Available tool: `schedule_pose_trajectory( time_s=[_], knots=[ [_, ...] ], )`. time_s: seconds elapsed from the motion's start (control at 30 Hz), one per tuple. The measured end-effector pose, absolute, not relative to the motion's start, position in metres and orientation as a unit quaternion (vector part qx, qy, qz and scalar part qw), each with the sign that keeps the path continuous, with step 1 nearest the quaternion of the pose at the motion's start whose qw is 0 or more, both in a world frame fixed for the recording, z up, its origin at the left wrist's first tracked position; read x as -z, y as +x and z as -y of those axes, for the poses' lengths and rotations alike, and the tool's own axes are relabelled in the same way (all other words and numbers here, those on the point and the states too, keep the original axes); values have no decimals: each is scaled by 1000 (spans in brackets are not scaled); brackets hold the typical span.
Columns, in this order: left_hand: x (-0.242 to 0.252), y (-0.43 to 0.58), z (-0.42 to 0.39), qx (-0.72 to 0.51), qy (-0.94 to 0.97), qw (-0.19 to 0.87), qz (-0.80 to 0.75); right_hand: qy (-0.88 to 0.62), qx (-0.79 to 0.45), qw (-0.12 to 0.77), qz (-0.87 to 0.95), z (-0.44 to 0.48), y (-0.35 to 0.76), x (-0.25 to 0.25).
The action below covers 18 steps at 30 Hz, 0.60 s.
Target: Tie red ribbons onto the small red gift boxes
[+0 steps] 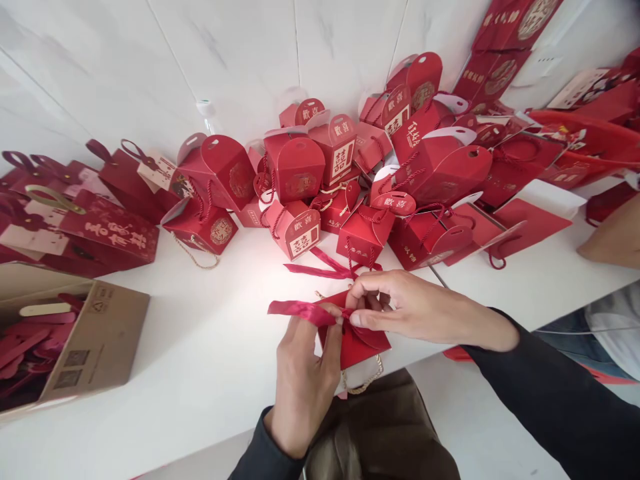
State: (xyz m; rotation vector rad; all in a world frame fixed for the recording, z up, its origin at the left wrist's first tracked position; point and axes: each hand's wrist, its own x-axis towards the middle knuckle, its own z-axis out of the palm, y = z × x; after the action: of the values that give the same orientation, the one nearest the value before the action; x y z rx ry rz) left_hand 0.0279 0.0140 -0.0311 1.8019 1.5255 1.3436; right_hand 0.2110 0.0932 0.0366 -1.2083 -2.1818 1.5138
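A small red gift box (367, 345) with a gold rope handle (367, 383) lies near the table's front edge, under both hands. Across its top runs a shiny red ribbon (295, 309). My left hand (307, 363) pinches the ribbon between thumb and fingers, and one end of it sticks out to the left. From the right, my right hand (385, 303) closes thumb and forefinger on the ribbon over the middle of the box. Fingers partly cover the spot where the ribbon crosses. Just behind the box lies another stretch of red ribbon (320, 269).
Many red boxes (295, 167) with rope handles crowd the back of the white table (200, 347). Dark red gift bags (113, 227) stand at the left. A cardboard box (113, 333) of red pieces sits front left. Part of another person (613, 230) shows at the right edge.
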Motion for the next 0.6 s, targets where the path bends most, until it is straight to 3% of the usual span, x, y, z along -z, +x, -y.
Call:
schedule_pose_trajectory(
  time_s=[0.27, 0.6],
  knots=[
    [19, 33, -15, -465, 604, 303, -572, -438, -509, 143, 727, -89, 207, -37],
    [28, 36, -17, -511, 628, 203, -550, -410, -545, 136, 719, -92, 210, -31]
  ],
)
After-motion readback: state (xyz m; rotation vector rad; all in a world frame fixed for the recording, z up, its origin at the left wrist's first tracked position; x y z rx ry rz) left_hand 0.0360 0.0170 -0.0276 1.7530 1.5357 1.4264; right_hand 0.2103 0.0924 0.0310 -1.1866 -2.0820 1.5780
